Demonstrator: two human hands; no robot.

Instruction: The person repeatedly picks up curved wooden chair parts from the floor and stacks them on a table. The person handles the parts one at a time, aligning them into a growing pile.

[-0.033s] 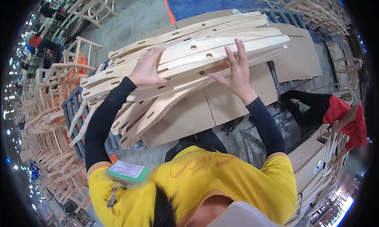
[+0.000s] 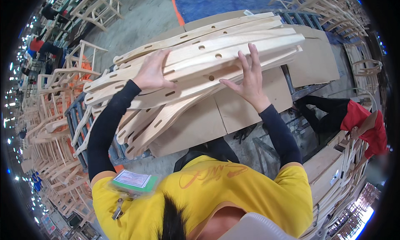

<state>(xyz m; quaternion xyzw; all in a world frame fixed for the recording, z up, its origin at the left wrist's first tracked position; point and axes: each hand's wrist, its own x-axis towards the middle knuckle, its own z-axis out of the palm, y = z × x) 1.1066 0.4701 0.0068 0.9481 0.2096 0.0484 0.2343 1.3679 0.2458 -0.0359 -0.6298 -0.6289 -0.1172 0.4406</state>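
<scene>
1. Left hand [image 2: 152, 72] has shifted slightly leftward; its thumb and fingers are spread apart across the wooden boards [image 2: 196, 64].
2. Right hand [image 2: 248, 81] points its parted fingers away from the body; whether it touches wood, I cannot tell.
3. Boards lie between and beneath both hands, over cardboard [image 2: 241, 115].
4. Two hands; at least six boards, some overlapped.
</scene>
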